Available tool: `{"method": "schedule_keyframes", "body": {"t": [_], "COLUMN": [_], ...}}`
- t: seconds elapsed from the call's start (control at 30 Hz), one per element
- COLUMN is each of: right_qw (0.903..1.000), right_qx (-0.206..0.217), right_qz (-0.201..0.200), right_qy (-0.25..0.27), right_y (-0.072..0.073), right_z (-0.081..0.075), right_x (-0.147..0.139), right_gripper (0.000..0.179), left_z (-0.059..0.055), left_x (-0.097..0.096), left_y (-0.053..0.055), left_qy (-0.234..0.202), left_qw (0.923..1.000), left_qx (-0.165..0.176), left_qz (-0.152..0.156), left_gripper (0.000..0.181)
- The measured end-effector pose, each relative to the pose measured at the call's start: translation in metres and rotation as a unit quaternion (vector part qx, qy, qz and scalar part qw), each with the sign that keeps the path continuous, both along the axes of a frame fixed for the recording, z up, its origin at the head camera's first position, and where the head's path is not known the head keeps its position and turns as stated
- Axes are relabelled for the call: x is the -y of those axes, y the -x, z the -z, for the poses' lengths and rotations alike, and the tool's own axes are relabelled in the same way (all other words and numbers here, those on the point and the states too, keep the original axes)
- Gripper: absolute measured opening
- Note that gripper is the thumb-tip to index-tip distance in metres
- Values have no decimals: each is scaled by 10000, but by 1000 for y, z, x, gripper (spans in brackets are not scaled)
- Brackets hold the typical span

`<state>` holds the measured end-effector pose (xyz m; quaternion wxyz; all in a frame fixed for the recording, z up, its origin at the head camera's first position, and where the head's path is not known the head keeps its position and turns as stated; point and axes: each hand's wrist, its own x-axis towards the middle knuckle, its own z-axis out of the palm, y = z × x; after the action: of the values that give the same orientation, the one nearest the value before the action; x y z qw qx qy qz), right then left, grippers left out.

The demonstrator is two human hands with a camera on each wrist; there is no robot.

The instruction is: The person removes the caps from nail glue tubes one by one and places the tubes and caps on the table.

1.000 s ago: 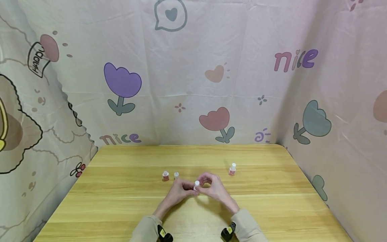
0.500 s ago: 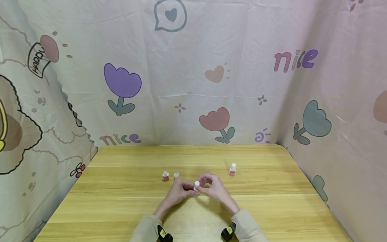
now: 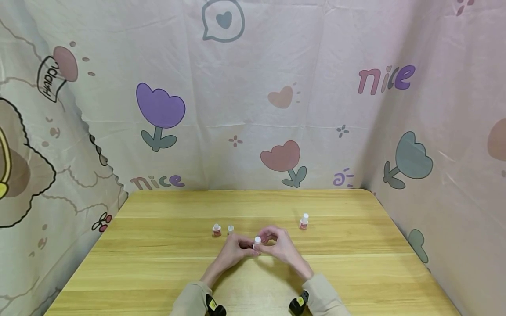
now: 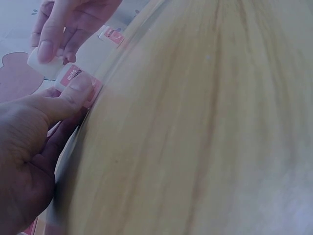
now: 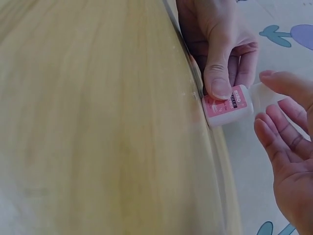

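A small white plastic bottle with a pink label (image 5: pixel 227 111) stands upright near the middle of the table. My left hand (image 3: pixel 232 251) grips its body between thumb and fingers, the thumb pressed on the label in the left wrist view. At the bottle's top is a white cap (image 5: pixel 264 97). My right hand (image 3: pixel 282 246) pinches this cap with the thumb on its near side; the other fingers are loosely bent behind it. In the head view only the cap and a strip of the body show between the hands.
Behind my left hand stand a short bottle with a red label (image 3: pixel 216 230) and a small whitish piece (image 3: pixel 230 229), its lower part hidden by the hand. Farther right is another white-capped bottle (image 3: pixel 303 221). A printed cloth (image 3: pixel 237 101) hangs behind the wooden table (image 3: pixel 158 272).
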<state>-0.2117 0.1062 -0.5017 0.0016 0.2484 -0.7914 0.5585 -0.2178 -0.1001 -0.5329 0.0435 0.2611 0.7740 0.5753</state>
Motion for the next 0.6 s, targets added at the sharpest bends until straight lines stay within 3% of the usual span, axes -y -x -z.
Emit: {"method": "schedule_keyframes", "body": {"t": [0.27, 0.6], "right_qw": [9997, 10000], "right_qx": [193, 14], "right_qz": [144, -60], "right_qy": [-24, 71], "right_y": [0, 1], "right_z": [-1, 0], "right_x": [1, 0], "right_gripper": [22, 18], "left_z": [0, 0], "left_x": [0, 0], "left_y": [0, 0], "left_qy": [-23, -50], "left_qw": [9999, 10000], "left_qx": [-83, -52], "left_qz": [66, 40], "left_gripper": [17, 15]}}
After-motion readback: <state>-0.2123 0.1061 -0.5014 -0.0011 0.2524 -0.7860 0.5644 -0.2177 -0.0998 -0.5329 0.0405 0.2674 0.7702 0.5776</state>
